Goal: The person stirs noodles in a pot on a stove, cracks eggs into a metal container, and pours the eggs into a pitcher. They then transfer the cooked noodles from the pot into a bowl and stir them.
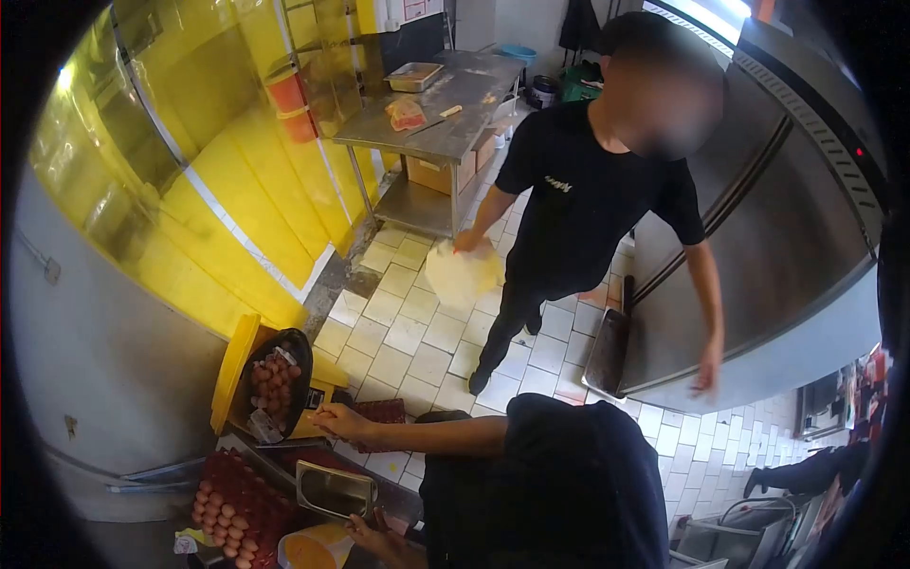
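My right hand (341,424) reaches left past the edge of a yellow bin (234,375). Its fingers are curled closed, and whatever they hold is too small to make out. Inside the bin, a black liner holds brown eggshells (275,382). Lower down, my left hand (377,539) has its fingers apart beside a pale tub (316,548) of yellow-orange contents. A rectangular steel pan (336,489) lies just above that hand. Brown eggs (226,527) fill part of a dark red egg tray (254,493) at lower left.
A person (597,209) in black stands on the tiled floor (408,341), carrying a pale, bag-like item (463,275). Behind is a steel table (445,81) with a knife (438,119). A yellow plastic curtain (237,190) hangs left; steel refrigerator doors (749,247) are right.
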`<state>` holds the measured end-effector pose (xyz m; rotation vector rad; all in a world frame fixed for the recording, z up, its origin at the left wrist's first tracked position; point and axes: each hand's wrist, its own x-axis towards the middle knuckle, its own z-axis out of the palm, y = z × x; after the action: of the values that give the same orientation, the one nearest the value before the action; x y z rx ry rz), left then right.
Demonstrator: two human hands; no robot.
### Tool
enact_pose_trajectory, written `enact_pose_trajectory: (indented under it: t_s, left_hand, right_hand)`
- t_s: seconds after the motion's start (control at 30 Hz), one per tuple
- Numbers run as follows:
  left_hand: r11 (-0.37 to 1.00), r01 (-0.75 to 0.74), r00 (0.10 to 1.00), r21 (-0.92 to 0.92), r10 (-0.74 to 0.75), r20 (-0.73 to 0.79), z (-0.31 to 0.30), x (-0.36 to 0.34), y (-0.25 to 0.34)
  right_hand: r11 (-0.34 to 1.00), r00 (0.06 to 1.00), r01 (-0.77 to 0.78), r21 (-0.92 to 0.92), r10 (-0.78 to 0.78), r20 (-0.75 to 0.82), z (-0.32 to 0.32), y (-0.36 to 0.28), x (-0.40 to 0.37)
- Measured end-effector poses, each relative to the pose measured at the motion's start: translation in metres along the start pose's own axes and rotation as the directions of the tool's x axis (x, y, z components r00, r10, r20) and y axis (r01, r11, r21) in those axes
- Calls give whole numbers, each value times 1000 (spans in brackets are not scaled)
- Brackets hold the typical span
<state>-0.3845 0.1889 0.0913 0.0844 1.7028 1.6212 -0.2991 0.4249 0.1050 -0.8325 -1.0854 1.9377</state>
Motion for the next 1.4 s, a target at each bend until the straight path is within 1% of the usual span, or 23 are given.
enact_pose_trajectory:
  t_s: [0.03, 0.1, 0.17, 0.23, 0.33, 0.4, 0.47, 0.53, 0.67, 0.7, 0.77, 0.8, 0.87, 0.97, 1.0, 1.03, 1.07, 1.1, 1.13, 1.17, 1.23, 1.33, 1.4]
  left_hand:
    - [998, 29, 999, 55, -30, 22, -14, 12, -14]
    - [846, -467, 873, 256, 396, 286, -65, 49, -73]
    - [770, -563, 818, 299, 467, 335, -73, 44, -77]
    - [919, -325, 942, 224, 292, 167, -31, 4, -37]
    - [994, -65, 996, -83, 70, 58, -9, -20, -9]
    - [974, -224, 970, 28, 220, 105, -19, -14, -22]
    - [978, -210, 975, 19, 208, 75, -23, -22, -20]
    - [991, -41, 999, -128, 42, 2, -4, -30, 6]
    - [971, -63, 997, -230, 51, -59, -10, -19, -5]
    - [969, -74, 995, -237, 56, -82, -9, -15, -8]
    - [958, -109, 980, -265, 59, -189, -7, -18, -16]
    - [967, -104, 984, -231, 65, -168, -3, -23, -11]
    - [974, -100, 992, -202, 82, -97, 0, -25, -7]
    - [958, -79, 994, -277, 96, 51, -3, -30, -15]
    - [973, -105, 994, -204, 112, 21, 3, -43, 29]
    - [965, -143, 985, -220, 161, 68, 3, -43, 27]
    - [943, -195, 979, -269, 203, 3, 7, -26, -11]
    - [956, -239, 962, -172, 257, 94, 1, -30, -3]
    - [954, -264, 959, -138, 276, 71, 4, -36, -3]
    - [952, -288, 955, -103, 294, 46, 6, -40, -3]
    - [958, -242, 968, -151, 249, 30, -2, -56, 7]
    - [873, -484, 874, -57, 486, 26, -18, -69, 11]
    - [841, -433, 895, -324, 445, -41, -20, -107, 31]
  right_hand:
    - [1000, 1000, -5, -21, 5, -17, -1, 6, -1]
    - [998, 999, -25, -59, 23, -47, -4, 22, -1]
    - [999, 999, -25, -41, 24, -27, -8, 36, 0]
    - [998, 998, -55, -34, 54, -28, -4, 36, -3]
    - [994, 996, -88, -71, 88, 1, 4, 32, -4]
    - [987, 995, -101, -124, 101, -5, 10, 27, -9]
    - [984, 994, -101, -147, 108, 36, 17, 22, -10]
    - [982, 986, -130, -136, 143, 87, 20, 33, -6]
    - [974, 972, -191, -120, 205, 114, 12, 53, 9]
    - [989, 990, -58, -136, 74, 117, 9, 66, 19]
    - [993, 988, -85, -80, 95, 122, -5, 89, 29]
    - [968, 959, -248, -35, 250, 135, -12, 94, 31]
    - [924, 902, -365, -115, 382, 203, -19, 84, 35]
    - [906, 907, -356, -227, 394, 150, 4, 29, 6]
    - [881, 896, -411, -236, 438, 74, -5, 57, 32]
    - [899, 927, -288, -331, 348, 139, -33, 86, 51]
    - [926, 902, -288, -243, 347, 256, -23, 74, 45]
    - [972, 852, -161, -170, 224, 473, -20, 78, 53]
    - [973, 789, -66, -223, 188, 585, -23, 77, 58]
    - [969, 748, -143, -204, 240, 619, -23, 76, 69]
    - [965, 743, -28, -260, 194, 640, 22, 49, 42]
    - [951, 730, 73, -299, 153, 666, 67, 42, 52]
    - [942, 705, 145, -302, 116, 700, 94, 43, 60]
